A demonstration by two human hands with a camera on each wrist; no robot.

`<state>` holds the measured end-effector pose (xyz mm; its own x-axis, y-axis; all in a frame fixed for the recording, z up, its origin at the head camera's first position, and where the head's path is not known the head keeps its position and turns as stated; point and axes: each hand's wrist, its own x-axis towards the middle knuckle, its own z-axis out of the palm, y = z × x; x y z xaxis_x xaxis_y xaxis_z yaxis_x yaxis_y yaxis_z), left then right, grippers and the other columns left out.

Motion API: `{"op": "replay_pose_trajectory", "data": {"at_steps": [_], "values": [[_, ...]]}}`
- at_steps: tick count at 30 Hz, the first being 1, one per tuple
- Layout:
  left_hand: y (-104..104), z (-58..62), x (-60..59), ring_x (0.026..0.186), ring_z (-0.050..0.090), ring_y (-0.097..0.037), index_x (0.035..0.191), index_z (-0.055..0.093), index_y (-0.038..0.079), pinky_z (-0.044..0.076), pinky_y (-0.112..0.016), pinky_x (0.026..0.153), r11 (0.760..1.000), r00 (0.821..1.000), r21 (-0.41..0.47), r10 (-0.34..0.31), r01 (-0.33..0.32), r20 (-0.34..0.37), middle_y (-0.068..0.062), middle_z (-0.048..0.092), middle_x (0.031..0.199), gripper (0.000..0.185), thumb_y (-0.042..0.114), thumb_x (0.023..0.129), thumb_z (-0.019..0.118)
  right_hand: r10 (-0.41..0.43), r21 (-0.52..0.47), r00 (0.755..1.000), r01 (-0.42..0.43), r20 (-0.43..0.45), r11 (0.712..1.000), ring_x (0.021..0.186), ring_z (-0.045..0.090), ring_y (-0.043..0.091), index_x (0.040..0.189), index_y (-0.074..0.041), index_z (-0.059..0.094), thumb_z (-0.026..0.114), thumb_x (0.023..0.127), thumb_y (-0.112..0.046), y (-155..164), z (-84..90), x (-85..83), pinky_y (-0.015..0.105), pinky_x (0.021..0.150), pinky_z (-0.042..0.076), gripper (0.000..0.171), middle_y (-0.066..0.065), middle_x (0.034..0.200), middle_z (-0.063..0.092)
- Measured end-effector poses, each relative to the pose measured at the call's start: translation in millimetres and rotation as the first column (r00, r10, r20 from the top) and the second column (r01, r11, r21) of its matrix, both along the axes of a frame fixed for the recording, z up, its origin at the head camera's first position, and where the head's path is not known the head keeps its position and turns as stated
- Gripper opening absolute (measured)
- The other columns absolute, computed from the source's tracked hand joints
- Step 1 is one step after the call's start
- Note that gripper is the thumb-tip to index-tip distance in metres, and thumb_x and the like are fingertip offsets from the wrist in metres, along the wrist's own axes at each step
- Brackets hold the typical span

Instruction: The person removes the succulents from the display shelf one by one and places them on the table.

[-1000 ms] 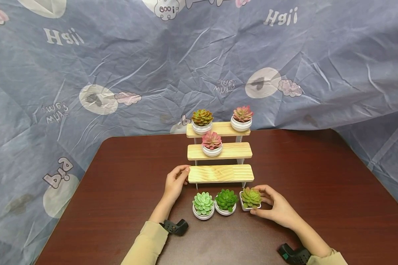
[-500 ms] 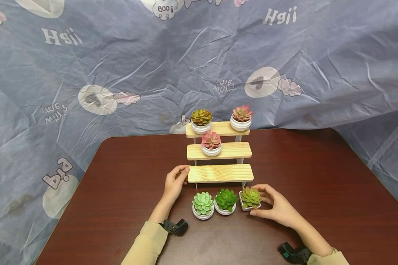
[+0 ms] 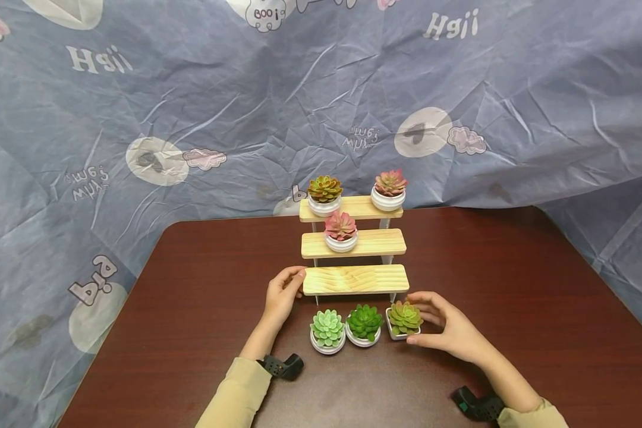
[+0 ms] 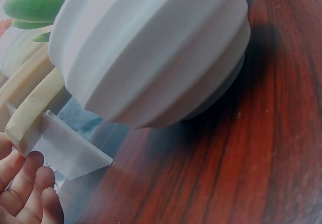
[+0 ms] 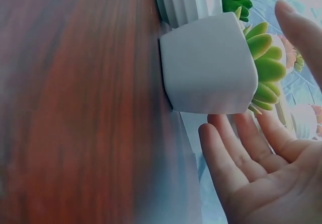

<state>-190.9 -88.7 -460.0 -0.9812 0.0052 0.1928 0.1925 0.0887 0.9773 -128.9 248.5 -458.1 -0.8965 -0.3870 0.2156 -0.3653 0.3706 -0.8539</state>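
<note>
In the head view my left hand (image 3: 282, 295) is at the left end of the lowest board of a three-tier wooden display stand (image 3: 355, 279). In the left wrist view, its curled fingers (image 4: 35, 176) hold the end of that board, above a clear leg. My right hand (image 3: 449, 327) surrounds a square white pot with a yellow-green succulent (image 3: 405, 318). The right wrist view shows fingertips right at the square pot's side (image 5: 209, 65), while the thumb stands off from it. Left of it on the table are a dark green succulent (image 3: 365, 323) and a pale green succulent (image 3: 328, 329), both in round ribbed pots.
On the top board stand a brownish-green succulent (image 3: 325, 193) and a pink-green succulent (image 3: 389, 189). A pink succulent (image 3: 340, 229) sits on the middle board's left part. Behind the dark red-brown table (image 3: 208, 285) hangs a blue patterned cloth (image 3: 246, 107).
My right hand has shifted slightly, its thumb and fingers spreading a little around the square pot. The left hand, the stand and the pots have stayed in place.
</note>
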Motion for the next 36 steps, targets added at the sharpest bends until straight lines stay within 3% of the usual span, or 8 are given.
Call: {"op": "replay_pose_trajectory", "data": {"at_steps": [9,23,27,36], "values": [[0.8,0.9,0.0,0.075,0.053,-0.045,0.107,0.065,-0.005,0.051,-0.038,0.061,1.0,1.0,0.009,-0.004,0.004,0.003,-0.007,0.059,0.076,0.02,0.008,0.095,0.055,0.017,-0.08,1.0,-0.017,0.005,0.997,0.107,0.057,0.007,0.126,0.001,0.046,0.077,0.076,-0.004,-0.5,4.6,-3.8,0.022,0.088,0.048,0.059,0.023,0.122,0.051],[0.6,-0.3,-0.7,0.073,0.053,-0.042,0.106,0.065,-0.005,0.051,-0.036,0.06,1.0,1.0,0.018,-0.005,0.005,-0.005,-0.006,0.058,0.075,0.02,0.008,0.095,0.055,0.006,-0.09,1.0,-0.008,-0.023,0.996,0.108,0.059,0.023,0.128,0.004,0.045,0.075,0.078,-0.001,-4.5,21.2,-11.3,0.026,0.09,0.048,0.058,0.022,0.119,0.055],[0.5,-0.1,-0.6,0.073,0.053,-0.042,0.107,0.065,-0.005,0.051,-0.037,0.06,1.0,1.0,0.016,-0.006,0.006,-0.004,-0.006,0.058,0.076,0.02,0.008,0.095,0.055,0.011,-0.099,0.999,-0.015,-0.035,0.995,0.108,0.059,0.023,0.128,0.005,0.045,0.074,0.078,0.0,-6.8,27.0,-13.0,0.026,0.09,0.048,0.058,0.023,0.119,0.055],[-0.1,-0.2,0.4,0.068,0.054,-0.021,0.107,0.065,-0.006,0.051,-0.035,0.06,1.0,1.0,0.009,-0.005,0.005,-0.002,-0.005,0.059,0.077,0.021,0.008,0.095,0.056,0.019,-0.117,0.998,-0.025,-0.054,0.993,0.107,0.059,0.023,0.129,0.007,0.043,0.073,0.078,0.002,-11.7,35.8,-16.4,0.027,0.09,0.047,0.059,0.023,0.118,0.054]]}}
